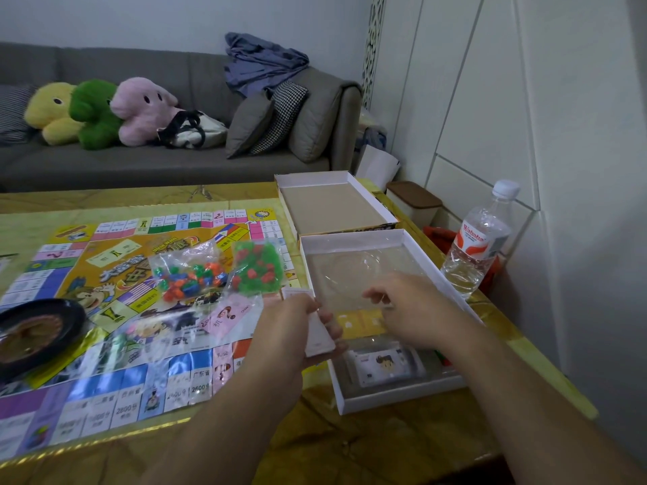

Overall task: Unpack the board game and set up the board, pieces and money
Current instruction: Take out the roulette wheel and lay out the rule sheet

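Our left hand (pixel 292 330) curls round a white card stack (pixel 318 336), lifted clear of the box tray (pixel 381 397), we judge, to join the bagged pieces (pixel 190 273) lying on the unfolded board (pixel 105 309) on the counter (pixel 315 432). To its right, our right hand (pixel 416 309) hovers over the tray's clear plastic insert (pixel 360 271), fingers loosely bent; whether they pinch it we cannot tell.
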`<state>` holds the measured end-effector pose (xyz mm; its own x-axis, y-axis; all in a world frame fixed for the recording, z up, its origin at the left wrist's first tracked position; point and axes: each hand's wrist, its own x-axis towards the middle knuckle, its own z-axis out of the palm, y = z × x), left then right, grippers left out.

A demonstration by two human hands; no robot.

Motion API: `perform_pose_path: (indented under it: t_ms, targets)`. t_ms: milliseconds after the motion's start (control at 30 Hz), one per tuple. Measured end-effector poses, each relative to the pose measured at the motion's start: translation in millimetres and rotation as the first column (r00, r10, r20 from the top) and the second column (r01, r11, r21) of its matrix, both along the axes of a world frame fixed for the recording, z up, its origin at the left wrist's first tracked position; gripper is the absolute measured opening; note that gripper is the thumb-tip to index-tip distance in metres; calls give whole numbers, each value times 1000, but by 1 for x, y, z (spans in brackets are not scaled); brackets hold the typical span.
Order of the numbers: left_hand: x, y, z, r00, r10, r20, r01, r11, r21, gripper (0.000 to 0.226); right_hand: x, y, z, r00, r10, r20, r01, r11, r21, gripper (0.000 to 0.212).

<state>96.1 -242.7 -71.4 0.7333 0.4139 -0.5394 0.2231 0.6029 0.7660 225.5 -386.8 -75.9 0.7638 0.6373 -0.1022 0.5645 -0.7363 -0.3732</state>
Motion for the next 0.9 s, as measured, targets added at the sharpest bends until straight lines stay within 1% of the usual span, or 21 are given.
perform_pose_path:
  t_ms: [67,133,267,333,467,567,667,733,800,900]
  targets:
    - [2,-6,-1,998,-43,-48,45,998,32,25,4,5,-14,999,35,-1,-35,995,-89,42]
    - [5,-10,0,992,-75,-101,83,994,76,22,6,10,-22,997,56,46,-50,991,-125,34]
    - [10,-13,2,987,-91,-131,105,989,101,26,5,15,-21,990,47,136,-24,986,-163,27]
    - [11,-12,1,986,-96,-138,111,988,103,27,4,16,-21,985,63,158,-31,980,-195,25]
    - [9,-13,3,986,-88,-141,102,990,97,27,6,16,-17,992,68,108,-44,976,-212,35]
    - [10,-13,4,983,-81,-163,98,990,98,28,5,19,-13,993,77,88,-54,970,-237,25]
    - [10,-13,6,976,-88,-197,108,989,97,18,0,21,-12,993,106,59,-86,958,-273,18]
    - [9,-13,8,977,-95,-189,112,990,86,12,-1,20,-12,995,95,37,-83,966,-245,20]
    - [8,-13,6,983,-78,-166,93,992,88,13,-1,17,-11,998,54,-12,-56,983,-173,27]
    - [4,-12,-2,993,-82,-85,94,983,159,12,-3,14,-8,995,34,-97,-41,997,-71,31]
